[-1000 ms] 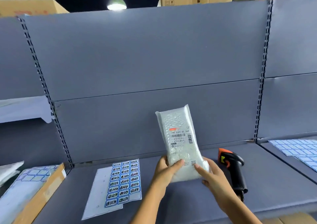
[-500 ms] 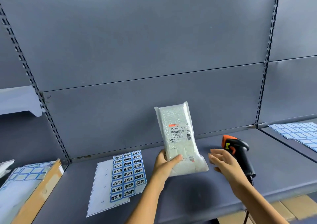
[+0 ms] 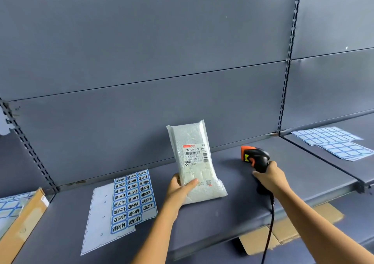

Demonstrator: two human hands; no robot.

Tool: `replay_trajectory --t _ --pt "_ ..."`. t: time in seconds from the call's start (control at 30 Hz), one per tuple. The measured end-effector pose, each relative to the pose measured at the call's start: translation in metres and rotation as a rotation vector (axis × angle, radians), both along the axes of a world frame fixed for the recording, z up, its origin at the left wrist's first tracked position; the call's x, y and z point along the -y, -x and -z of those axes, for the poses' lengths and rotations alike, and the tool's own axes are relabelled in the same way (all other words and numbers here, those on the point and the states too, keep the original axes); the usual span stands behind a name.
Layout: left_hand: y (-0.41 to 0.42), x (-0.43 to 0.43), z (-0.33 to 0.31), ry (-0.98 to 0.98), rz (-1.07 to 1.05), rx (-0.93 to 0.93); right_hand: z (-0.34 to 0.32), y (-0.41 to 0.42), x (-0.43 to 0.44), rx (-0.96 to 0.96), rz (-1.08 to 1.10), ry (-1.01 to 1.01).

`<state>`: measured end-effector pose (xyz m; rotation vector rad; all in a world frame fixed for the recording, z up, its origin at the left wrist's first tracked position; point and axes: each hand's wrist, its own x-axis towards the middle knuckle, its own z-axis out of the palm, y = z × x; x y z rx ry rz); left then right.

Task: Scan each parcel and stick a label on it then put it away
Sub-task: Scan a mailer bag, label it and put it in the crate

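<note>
as left hand holds parcel, right hand — open before — grips scanner.

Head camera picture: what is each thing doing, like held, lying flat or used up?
parcel, upright, printed label facing the camera, held at its bottom by the left hand.
barcode scanner, gripped by the right hand, cable hanging down.
written label sheet, flat on the shelf, some labels gone.
blank label sheets, flat, overlapping, untouched.
</note>
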<state>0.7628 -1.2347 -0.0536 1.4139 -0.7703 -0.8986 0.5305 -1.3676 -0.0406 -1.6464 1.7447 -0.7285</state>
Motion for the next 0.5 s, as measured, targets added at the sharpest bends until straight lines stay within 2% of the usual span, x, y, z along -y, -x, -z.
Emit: replay_trajectory --t 0.13,0.27,0.4,0.5 --pt "0.001 0.002 0.005 0.039 -0.027 0.021 -0.004 -0.002 0.003 0.049 -0.028 -0.104" --pt "0.001 0.005 0.007 0.072 -0.043 0.026 -0.004 -0.012 -0.004 0.166 -0.044 -0.095" --pt "0.001 0.012 0.003 0.088 -0.009 0.008 -0.014 -0.024 -0.018 0.533 -0.048 -0.043" --pt "0.001 0.018 0.002 0.111 -0.004 -0.006 -0.026 -0.032 -0.035 0.770 -0.102 -0.094"
